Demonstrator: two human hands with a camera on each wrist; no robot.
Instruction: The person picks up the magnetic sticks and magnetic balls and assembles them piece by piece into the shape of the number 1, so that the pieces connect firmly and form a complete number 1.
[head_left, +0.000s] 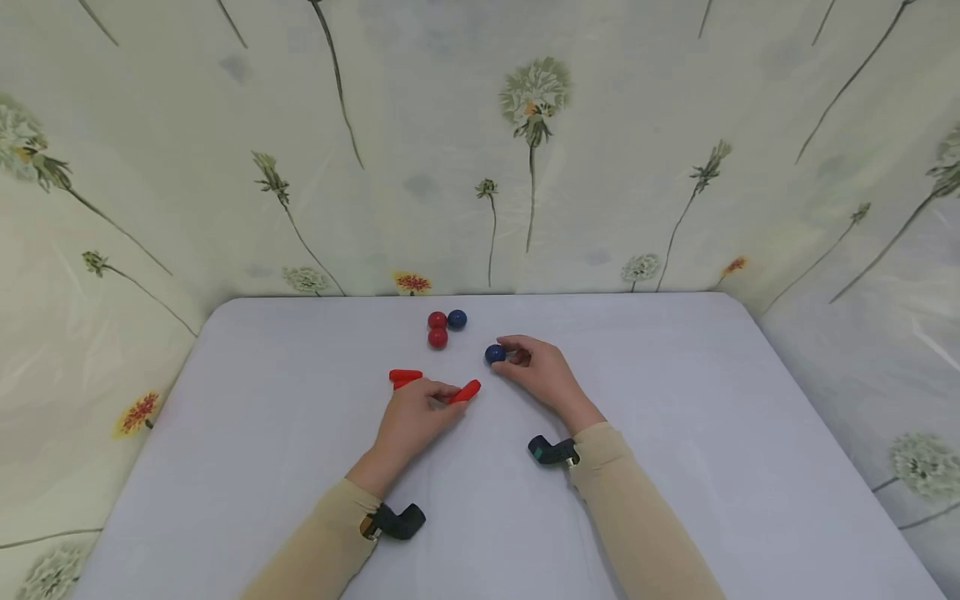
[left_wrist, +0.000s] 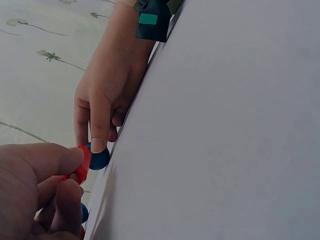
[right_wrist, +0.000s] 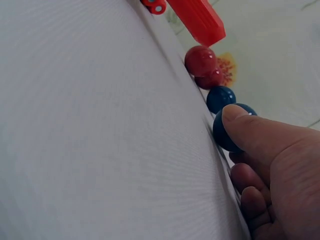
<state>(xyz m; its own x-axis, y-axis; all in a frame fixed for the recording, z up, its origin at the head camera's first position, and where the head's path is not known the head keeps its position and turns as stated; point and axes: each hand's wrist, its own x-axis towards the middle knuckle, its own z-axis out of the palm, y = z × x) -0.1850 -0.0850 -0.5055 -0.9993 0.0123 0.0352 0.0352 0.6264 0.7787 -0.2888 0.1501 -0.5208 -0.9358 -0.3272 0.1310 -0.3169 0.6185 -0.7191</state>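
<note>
My left hand (head_left: 417,417) pinches a short red stick (head_left: 468,390) between thumb and fingers. A pale round disc shows in the end of that stick in the left wrist view. More red sticks (head_left: 405,376) lie on the table just beyond this hand, partly hidden by it. To the right, my right hand (head_left: 542,372) holds a glossy dark blue ball (head_left: 495,354) between thumb and fingers, low at the tabletop. In the right wrist view the thumb lies over the blue ball (right_wrist: 227,132). The stick and the held ball are a small distance apart.
Two red balls (head_left: 437,337) and another blue ball (head_left: 457,319) sit clustered near the back of the white table (head_left: 315,350). Behind the table's back edge hangs a cloth (head_left: 435,192) printed with dandelions. Dark wrist cameras (head_left: 401,522) are strapped over both sleeves.
</note>
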